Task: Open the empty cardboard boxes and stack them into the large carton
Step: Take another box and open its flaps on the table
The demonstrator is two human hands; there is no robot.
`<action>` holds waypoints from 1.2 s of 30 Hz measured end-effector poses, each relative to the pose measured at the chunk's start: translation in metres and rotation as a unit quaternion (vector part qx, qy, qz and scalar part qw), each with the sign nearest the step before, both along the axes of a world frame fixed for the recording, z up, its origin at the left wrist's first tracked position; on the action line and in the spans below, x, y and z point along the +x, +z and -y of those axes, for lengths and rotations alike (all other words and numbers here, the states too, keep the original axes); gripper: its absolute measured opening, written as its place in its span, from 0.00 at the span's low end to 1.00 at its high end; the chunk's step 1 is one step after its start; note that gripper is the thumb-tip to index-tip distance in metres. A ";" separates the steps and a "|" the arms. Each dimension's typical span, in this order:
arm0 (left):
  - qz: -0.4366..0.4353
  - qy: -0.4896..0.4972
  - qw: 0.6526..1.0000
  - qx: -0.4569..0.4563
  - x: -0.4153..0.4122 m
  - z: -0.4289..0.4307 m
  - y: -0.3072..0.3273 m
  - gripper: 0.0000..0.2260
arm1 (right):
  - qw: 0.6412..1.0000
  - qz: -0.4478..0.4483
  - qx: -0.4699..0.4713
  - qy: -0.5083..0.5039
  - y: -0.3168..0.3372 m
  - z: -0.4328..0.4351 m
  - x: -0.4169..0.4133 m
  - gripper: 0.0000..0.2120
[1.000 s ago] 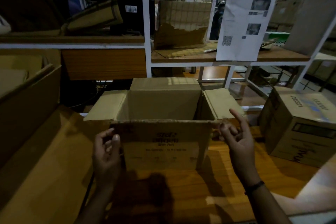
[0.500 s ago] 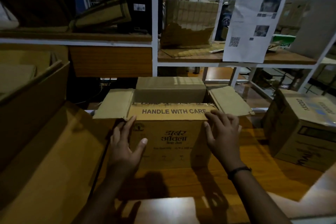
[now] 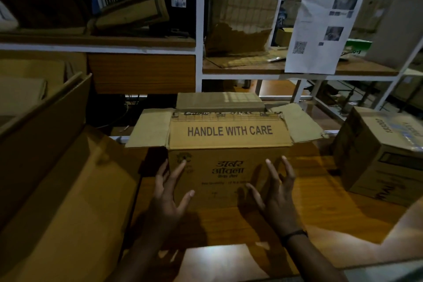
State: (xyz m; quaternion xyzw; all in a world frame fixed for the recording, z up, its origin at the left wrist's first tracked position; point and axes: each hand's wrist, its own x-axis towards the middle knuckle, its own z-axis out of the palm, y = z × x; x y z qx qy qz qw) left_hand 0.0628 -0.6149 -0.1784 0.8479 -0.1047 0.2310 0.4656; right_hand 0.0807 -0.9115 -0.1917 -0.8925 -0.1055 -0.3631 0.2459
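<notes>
I see the cardboard box [image 3: 229, 162] on the wooden table [image 3: 320, 190], at 12 o'clock from both hands. Its near flap, printed HANDLE WITH CARE, lies over the top, and the side flaps stick out at 9 and 3 o'clock. My left hand [image 3: 167, 199] and right hand [image 3: 277, 197] are released, fingers spread, before the front face. If they touch it, I cannot tell. The large carton [image 3: 57, 178] is at 9 o'clock, and a closed box [image 3: 377, 155] at 3 o'clock.

dim overall | bright glare on tabletop [image 3: 219, 256] at 6 o'clock | hands cast shadows | shelf lines bow at edges
</notes>
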 end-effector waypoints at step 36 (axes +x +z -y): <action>-0.111 0.012 0.969 0.222 -0.006 -0.022 0.083 0.52 | 0.968 -0.155 -0.186 -0.061 0.094 -0.038 -0.018 0.50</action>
